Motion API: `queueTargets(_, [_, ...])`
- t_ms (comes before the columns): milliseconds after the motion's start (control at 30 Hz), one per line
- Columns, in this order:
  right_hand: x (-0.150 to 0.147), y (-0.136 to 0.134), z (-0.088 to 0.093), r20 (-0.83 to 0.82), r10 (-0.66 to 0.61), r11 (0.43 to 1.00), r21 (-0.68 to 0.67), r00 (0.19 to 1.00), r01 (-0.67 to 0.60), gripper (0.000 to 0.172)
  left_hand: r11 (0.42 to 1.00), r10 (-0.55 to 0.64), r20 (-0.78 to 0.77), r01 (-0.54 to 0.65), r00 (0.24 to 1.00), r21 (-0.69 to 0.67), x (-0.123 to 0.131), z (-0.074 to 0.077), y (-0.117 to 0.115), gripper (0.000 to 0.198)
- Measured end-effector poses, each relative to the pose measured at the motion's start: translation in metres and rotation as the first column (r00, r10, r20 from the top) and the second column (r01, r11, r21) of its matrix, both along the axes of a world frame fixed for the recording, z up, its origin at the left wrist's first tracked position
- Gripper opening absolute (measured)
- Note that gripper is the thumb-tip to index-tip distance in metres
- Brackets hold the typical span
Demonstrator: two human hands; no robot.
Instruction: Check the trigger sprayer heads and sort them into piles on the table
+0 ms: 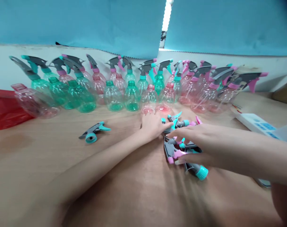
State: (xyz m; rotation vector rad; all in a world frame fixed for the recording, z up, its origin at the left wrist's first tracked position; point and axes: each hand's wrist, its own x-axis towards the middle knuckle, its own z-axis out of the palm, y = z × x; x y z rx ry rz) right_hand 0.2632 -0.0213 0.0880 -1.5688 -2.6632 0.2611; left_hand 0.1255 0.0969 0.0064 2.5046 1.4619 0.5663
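A heap of grey spray heads with teal and pink collars lies on the wooden table. My right hand lies over the heap, fingers curled around several heads. My left hand rests at the heap's left edge, fingers touching the nearest heads; its grip is hidden. One loose teal spray head lies apart to the left. A row of teal and pink plastic bottles stands along the back, some with heads fitted, some bare.
A pink bottle lies on its side at the left, beside a red bag. A white power strip sits at the right. Blue sheeting covers the wall behind.
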Motion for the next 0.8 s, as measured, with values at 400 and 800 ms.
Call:
queueTargets(400, [-0.024,0.011,0.004,0.032,-0.055,0.995,-0.082,0.998,0.058,0.016,0.959,-0.013,0.501,0.153,0.865,-0.24,-0.027,-0.013,0.0,0.028])
queueTargets(800, [-0.067,0.008,-0.036,0.179,0.054,0.997,0.036,0.982,-0.062,0.003,0.914,0.158,0.782,0.211,0.603,-0.347,-0.09,-0.014,-0.011,0.035])
